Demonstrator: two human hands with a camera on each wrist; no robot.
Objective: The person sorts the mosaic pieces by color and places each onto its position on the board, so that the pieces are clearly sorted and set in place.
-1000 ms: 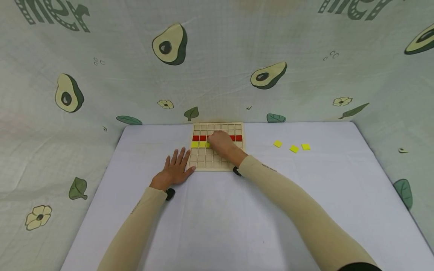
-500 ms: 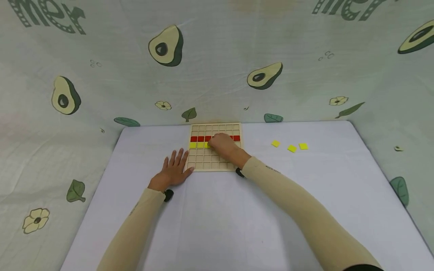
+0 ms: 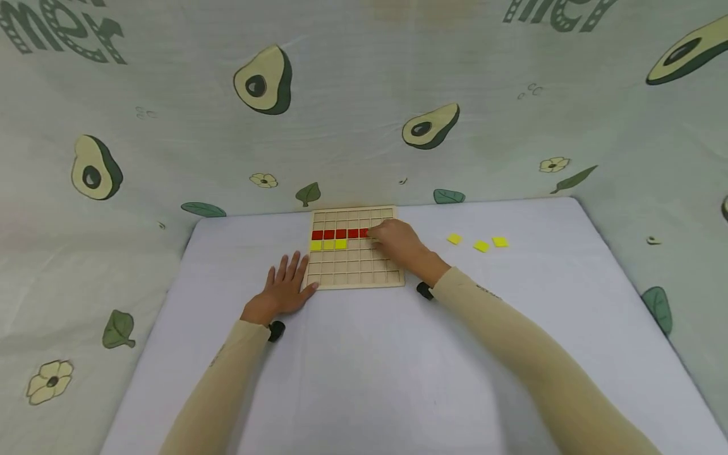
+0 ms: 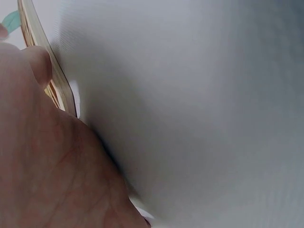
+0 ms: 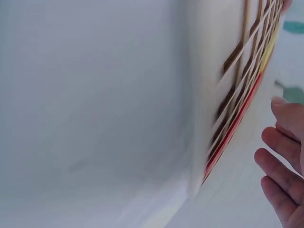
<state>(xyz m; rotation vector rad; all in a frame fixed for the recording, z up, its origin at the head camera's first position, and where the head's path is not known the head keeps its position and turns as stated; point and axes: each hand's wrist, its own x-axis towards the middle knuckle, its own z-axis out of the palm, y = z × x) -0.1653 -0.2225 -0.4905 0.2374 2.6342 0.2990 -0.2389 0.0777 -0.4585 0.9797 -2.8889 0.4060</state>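
A wooden grid board (image 3: 355,272) lies flat at the back of the white table. Across it runs a row of several red tiles (image 3: 341,234), its right end behind my right hand. Three yellow tiles (image 3: 328,245) fill cells just below, from the left edge. My left hand (image 3: 281,294) rests spread on the table, its thumb at the board's lower left corner. Over the board's right side is my right hand (image 3: 400,243). In the right wrist view its loosely bent fingers (image 5: 280,178) hold nothing, with the red row (image 5: 235,126) seen beyond the grid walls.
Right of the board, three loose yellow tiles (image 3: 481,246) lie on the white tabletop (image 3: 364,366). A patterned cloth (image 3: 352,126) with avocados and leaves hangs behind the table and along both sides.
My right hand has let go at the yellow row and moved right over the board, uncovering the third yellow tile and more red ones. The left hand stays put; the view shifts slightly.
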